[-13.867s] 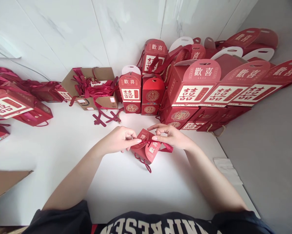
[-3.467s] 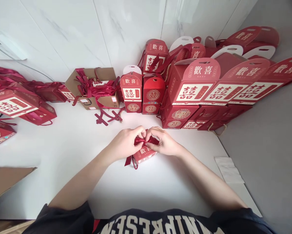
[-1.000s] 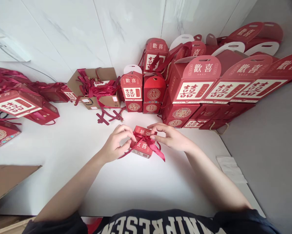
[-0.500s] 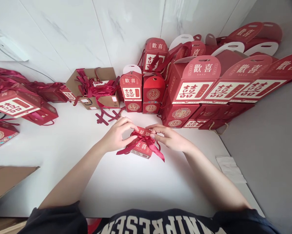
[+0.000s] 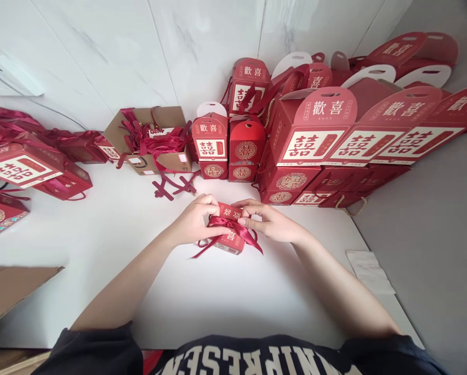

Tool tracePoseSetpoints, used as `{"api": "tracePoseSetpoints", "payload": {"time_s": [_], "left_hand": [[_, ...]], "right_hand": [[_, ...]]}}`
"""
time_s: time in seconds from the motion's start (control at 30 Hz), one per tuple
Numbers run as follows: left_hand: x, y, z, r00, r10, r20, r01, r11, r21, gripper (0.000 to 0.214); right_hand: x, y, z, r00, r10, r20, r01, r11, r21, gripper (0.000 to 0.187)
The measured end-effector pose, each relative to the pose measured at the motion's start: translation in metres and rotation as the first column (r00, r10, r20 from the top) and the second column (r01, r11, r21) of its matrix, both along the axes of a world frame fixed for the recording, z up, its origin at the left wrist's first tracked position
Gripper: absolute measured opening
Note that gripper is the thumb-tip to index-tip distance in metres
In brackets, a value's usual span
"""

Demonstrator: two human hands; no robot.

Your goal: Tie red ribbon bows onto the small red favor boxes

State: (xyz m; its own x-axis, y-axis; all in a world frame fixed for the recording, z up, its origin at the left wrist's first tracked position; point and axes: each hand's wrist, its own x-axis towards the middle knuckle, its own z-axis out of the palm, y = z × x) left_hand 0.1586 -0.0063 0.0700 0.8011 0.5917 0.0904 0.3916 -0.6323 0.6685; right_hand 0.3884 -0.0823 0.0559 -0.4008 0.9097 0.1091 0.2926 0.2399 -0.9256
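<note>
A small red gift box (image 5: 230, 240) with gold characters sits on the white table (image 5: 202, 291), just ahead of me. A dark red ribbon (image 5: 249, 237) is wrapped over its top, with tails trailing left and right. My left hand (image 5: 196, 221) pinches the ribbon at the box's left side. My right hand (image 5: 266, 221) pinches the ribbon at the knot on the box's right side. Both hands have their fingers closed on the ribbon.
A brown carton (image 5: 149, 138) full of red ribbons stands at the back. Loose ribbon pieces (image 5: 171, 186) lie before it. Rows of tall red boxes (image 5: 315, 140) fill the back right; more red boxes (image 5: 20, 169) lie at the left. A cardboard flap (image 5: 10, 291) juts in near left.
Both hands have drawn closer together over the box, and the ribbon's left tail has dropped and shortened as the ribbon is pulled in.
</note>
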Motion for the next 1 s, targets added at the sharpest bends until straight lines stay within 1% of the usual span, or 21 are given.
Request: {"api": "tracePoseSetpoints", "payload": {"time_s": [0.17, 0.27, 0.3, 0.37, 0.43, 0.47, 0.53, 0.63, 0.67, 0.73, 0.87, 1.0], "left_hand": [[-0.001, 0.000, -0.007, 0.998, 0.057, -0.002, -0.057, 0.997, -0.052, 0.035], [-0.003, 0.000, -0.010, 0.997, 0.082, -0.002, -0.082, 0.993, -0.084, 0.037], [-0.003, 0.000, -0.011, 0.996, 0.087, -0.002, -0.087, 0.992, -0.091, 0.037], [-0.003, -0.001, -0.012, 0.995, 0.099, -0.002, -0.099, 0.990, -0.100, 0.037], [-0.003, -0.002, -0.012, 0.994, 0.112, 0.000, -0.111, 0.987, -0.112, 0.037], [-0.003, -0.002, -0.012, 0.993, 0.115, 0.002, -0.114, 0.986, -0.119, 0.037], [-0.002, -0.002, -0.012, 0.993, 0.116, 0.008, -0.114, 0.985, -0.131, 0.037], [-0.002, -0.002, -0.012, 0.992, 0.125, 0.001, -0.124, 0.985, -0.120, 0.036], [-0.001, -0.002, -0.012, 0.992, 0.129, -0.005, -0.129, 0.986, -0.110, 0.036], [-0.001, -0.001, -0.012, 0.991, 0.130, -0.010, -0.130, 0.987, -0.094, 0.037], [-0.001, -0.001, -0.011, 0.994, 0.109, 0.001, -0.108, 0.990, -0.095, 0.037], [-0.002, -0.002, -0.011, 0.993, 0.115, -0.005, -0.115, 0.986, -0.118, 0.037]], "right_hand": [[-0.001, 0.004, -0.005, 1.000, -0.001, -0.010, 0.001, 1.000, 0.005, 0.026], [-0.001, 0.005, -0.006, 1.000, 0.003, 0.008, -0.003, 1.000, 0.014, 0.027], [-0.002, 0.004, -0.006, 1.000, -0.015, 0.022, 0.015, 1.000, 0.026, 0.027], [-0.003, 0.000, -0.002, 0.993, -0.100, 0.065, 0.094, 0.991, 0.093, 0.022], [-0.004, -0.005, 0.005, 0.974, -0.189, 0.128, 0.158, 0.962, 0.221, 0.017], [-0.005, -0.008, 0.008, 0.962, -0.210, 0.175, 0.154, 0.944, 0.291, 0.018], [-0.008, -0.013, 0.014, 0.930, -0.212, 0.300, 0.082, 0.915, 0.394, 0.019], [-0.014, -0.017, 0.017, 0.852, -0.236, 0.468, -0.003, 0.891, 0.454, 0.011], [-0.016, -0.018, 0.016, 0.832, -0.248, 0.496, -0.008, 0.889, 0.459, 0.011], [-0.020, -0.017, 0.015, 0.824, -0.259, 0.503, 0.006, 0.893, 0.450, 0.015], [-0.022, -0.017, 0.015, 0.867, -0.258, 0.426, 0.098, 0.927, 0.362, 0.020], [-0.017, -0.016, 0.014, 0.882, -0.310, 0.356, 0.194, 0.925, 0.326, 0.020]]}}
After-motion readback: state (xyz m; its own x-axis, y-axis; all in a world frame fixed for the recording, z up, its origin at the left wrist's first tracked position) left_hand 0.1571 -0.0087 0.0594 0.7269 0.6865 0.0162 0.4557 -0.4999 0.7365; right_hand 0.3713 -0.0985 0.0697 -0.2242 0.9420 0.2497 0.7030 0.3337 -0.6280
